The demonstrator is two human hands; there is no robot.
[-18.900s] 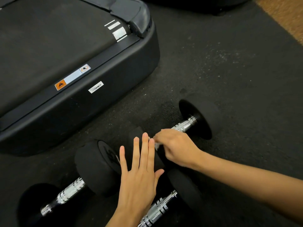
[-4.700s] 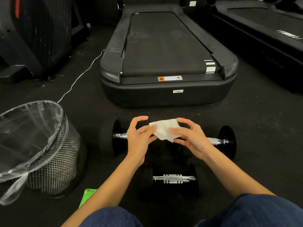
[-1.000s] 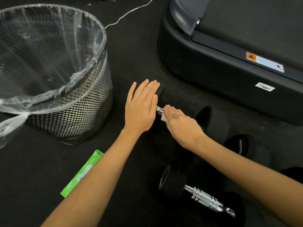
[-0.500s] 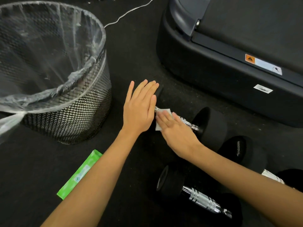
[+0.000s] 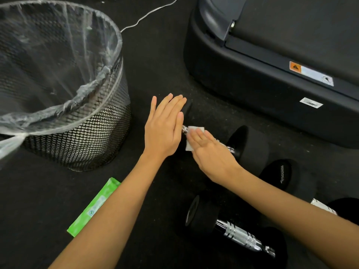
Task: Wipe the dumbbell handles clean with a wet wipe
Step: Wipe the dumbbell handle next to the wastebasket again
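A black dumbbell [image 5: 250, 146] with a chrome handle lies on the dark floor. My left hand [image 5: 165, 129] rests flat, fingers together, on its left weight and hides most of it. My right hand [image 5: 211, 152] lies flat over the handle and presses a white wet wipe [image 5: 191, 133] onto it; the wipe's edge pokes out beyond the fingertips. A second dumbbell [image 5: 233, 232] lies nearer to me, its chrome handle bare. A third dumbbell [image 5: 285, 177] sits at the right, half hidden behind my right forearm.
A black mesh bin [image 5: 64, 105] with a clear liner stands at the left. A green pack of wipes [image 5: 91, 206] lies on the floor beside my left forearm. A treadmill base [image 5: 262, 90] fills the upper right, and a white cable [image 5: 147, 16] runs behind the bin.
My right hand has flattened and slid a little along the handle with the wipe, whose white edge now shows more. My left hand stays on the weight.
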